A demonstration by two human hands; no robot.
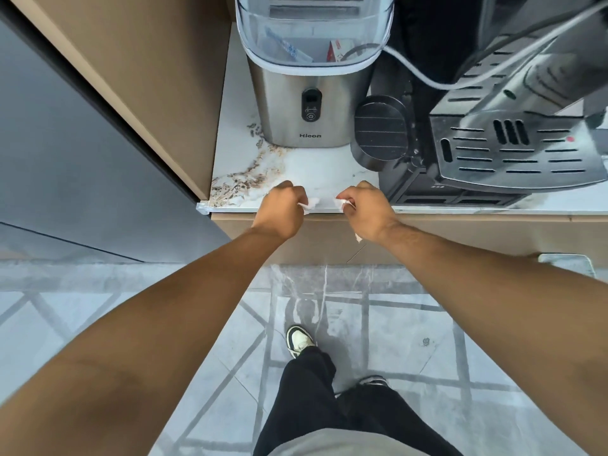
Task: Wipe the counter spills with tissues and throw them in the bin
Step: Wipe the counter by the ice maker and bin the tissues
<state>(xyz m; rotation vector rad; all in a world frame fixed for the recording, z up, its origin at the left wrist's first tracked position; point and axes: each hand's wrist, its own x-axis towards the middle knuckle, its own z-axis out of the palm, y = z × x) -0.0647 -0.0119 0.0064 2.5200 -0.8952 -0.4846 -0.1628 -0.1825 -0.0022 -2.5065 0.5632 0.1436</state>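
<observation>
this is looking like a kitchen or a coffee corner in a home or office pantry. a white marble-patterned counter (306,166) with brown veining is running across the upper middle, sitting on tan cabinet fronts (427,238). at 12 o'clock a stainless steel appliance marked "hicon" (309,103), with a clear lid and a small power button, is standing on it. at 2 o'clock a black and steel coffee machine (493,126) with a slotted drip tray is sitting beside it, a grey cable (427,82) trailing over it. a tall tan panel (158,93) is closing the counter off at 10 o'clock. polished grey marble-look floor tiles (411,340) are spreading below, toward 6 o'clock.
</observation>
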